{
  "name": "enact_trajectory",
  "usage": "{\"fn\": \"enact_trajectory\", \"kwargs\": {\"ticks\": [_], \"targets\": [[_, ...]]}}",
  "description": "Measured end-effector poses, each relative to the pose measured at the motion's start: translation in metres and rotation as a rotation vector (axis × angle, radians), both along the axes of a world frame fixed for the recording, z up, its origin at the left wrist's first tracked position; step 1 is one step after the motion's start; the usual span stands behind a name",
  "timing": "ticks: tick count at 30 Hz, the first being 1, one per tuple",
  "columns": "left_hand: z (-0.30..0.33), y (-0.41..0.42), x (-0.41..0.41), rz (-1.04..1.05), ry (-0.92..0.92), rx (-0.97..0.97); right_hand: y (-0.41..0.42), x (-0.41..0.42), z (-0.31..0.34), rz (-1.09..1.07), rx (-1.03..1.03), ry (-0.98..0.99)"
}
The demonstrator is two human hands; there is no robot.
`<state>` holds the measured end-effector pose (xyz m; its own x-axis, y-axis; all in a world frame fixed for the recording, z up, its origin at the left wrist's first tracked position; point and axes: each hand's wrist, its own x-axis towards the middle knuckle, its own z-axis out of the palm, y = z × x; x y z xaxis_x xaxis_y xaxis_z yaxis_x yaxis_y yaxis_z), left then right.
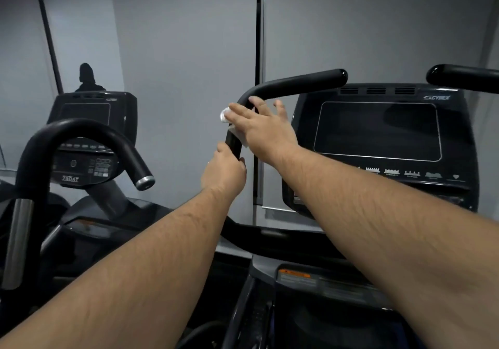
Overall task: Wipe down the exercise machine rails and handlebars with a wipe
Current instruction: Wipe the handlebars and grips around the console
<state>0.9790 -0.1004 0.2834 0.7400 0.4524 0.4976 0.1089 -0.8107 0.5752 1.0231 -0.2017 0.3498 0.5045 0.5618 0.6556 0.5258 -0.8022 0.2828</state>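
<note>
A black curved handlebar (294, 82) of the exercise machine rises in the middle of the head view and bends right to a rounded end. My right hand (263, 124) presses a white wipe (226, 115) against the bar just below the bend, fingers spread over it. The wipe shows at the left of my fingers and under my palm. My left hand (224, 171) is wrapped around the same bar lower down. A second black handlebar (464, 77) juts in at the top right.
The machine's console (378, 132) with a dark screen stands right of the bar. A neighbouring machine with a looped black handlebar (81, 129) and its own console (86, 165) fills the left. Grey wall panels lie behind. A warning label (297, 275) sits low on the machine.
</note>
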Motion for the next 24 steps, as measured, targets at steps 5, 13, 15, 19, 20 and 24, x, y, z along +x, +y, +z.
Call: {"fn": "enact_trajectory", "kwargs": {"ticks": [5,13,15,19,20,24], "targets": [[0.01,0.001,0.023,0.036,-0.169,0.037,-0.01,0.019,0.041,-0.136,0.032,-0.12],[0.009,0.002,0.026,0.036,-0.193,0.053,-0.03,0.037,0.055,-0.194,0.068,-0.177],[0.009,0.003,0.025,0.036,-0.189,0.049,-0.039,0.038,0.056,-0.209,0.064,-0.198],[0.008,0.003,0.024,0.028,-0.192,0.045,-0.055,0.038,0.058,-0.291,0.043,-0.243],[0.008,0.003,0.024,0.028,-0.192,0.043,-0.062,0.039,0.058,-0.314,0.045,-0.245],[0.008,0.002,0.023,0.027,-0.197,0.038,-0.098,0.044,0.058,-0.383,0.05,-0.257]]}}
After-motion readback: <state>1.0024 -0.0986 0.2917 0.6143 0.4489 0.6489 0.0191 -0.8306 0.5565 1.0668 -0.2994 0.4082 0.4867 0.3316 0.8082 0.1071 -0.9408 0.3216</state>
